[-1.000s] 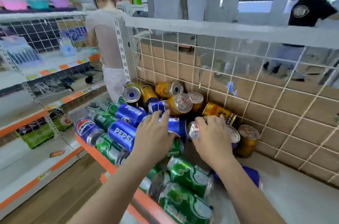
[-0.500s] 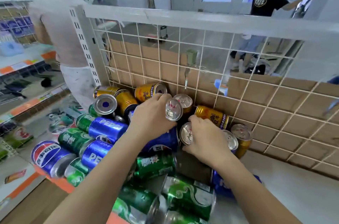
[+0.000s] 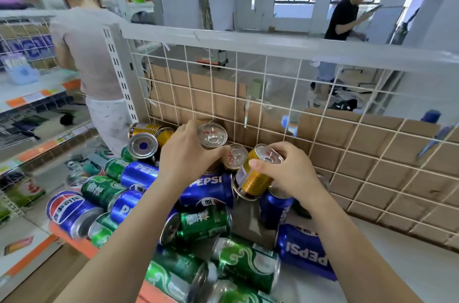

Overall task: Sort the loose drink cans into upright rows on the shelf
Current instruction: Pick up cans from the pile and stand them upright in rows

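Note:
A heap of loose cans lies on the white shelf (image 3: 409,268): blue Pepsi cans (image 3: 211,191), green cans (image 3: 248,263) and gold cans (image 3: 142,129), most on their sides. My left hand (image 3: 186,156) grips a can (image 3: 212,135) near its silver top, close to the wire grid. My right hand (image 3: 290,171) holds a gold can (image 3: 253,178), tilted, lifted above the pile. Another gold can (image 3: 234,156) stands between the two hands.
A white wire grid back panel (image 3: 323,129) with cardboard behind it bounds the shelf. The shelf's orange front edge (image 3: 82,245) runs at lower left. A person (image 3: 92,54) stands at the neighbouring shelf on the left; another person (image 3: 345,29) stands beyond the grid.
Both hands have closed round cans and raised them from the pile. The right hand's gold can has come up and tilted; the left hand's can has moved toward the grid.

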`<state>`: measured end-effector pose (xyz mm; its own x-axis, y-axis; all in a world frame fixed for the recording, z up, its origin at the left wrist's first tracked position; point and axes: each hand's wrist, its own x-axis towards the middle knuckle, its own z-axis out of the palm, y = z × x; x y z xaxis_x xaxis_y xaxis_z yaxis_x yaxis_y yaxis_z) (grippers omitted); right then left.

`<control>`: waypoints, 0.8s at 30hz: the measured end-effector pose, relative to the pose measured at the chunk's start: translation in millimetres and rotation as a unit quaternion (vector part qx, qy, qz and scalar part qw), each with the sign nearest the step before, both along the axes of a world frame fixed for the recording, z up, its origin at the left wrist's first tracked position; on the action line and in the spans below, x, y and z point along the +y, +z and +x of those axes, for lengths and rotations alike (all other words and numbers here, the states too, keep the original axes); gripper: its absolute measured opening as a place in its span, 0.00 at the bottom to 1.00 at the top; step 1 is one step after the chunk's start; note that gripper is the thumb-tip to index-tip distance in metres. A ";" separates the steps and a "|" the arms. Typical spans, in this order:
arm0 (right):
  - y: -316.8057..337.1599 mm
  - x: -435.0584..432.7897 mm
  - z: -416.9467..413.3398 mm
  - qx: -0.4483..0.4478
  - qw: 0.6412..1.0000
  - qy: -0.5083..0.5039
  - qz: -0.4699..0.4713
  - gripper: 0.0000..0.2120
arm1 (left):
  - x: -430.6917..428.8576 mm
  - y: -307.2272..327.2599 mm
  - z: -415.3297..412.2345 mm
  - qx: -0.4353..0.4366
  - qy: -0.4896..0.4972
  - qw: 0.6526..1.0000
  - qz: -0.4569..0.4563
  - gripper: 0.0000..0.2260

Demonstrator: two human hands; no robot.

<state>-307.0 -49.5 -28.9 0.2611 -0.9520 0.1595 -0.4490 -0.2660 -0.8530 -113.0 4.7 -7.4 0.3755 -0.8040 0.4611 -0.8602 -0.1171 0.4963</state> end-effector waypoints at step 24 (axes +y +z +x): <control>5.6 151.1 -96.6 0.206 0.953 -0.214 -0.064 0.24 | 96.8 -10.7 -111.6 0.041 -0.217 0.975 0.035 0.27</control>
<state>-403.6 101.6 -23.3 -0.0806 -0.9652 0.2489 -0.8296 -0.0735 -0.5535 -224.5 101.5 -18.1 0.0262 -0.9237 0.3822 -0.7934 0.2134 0.5701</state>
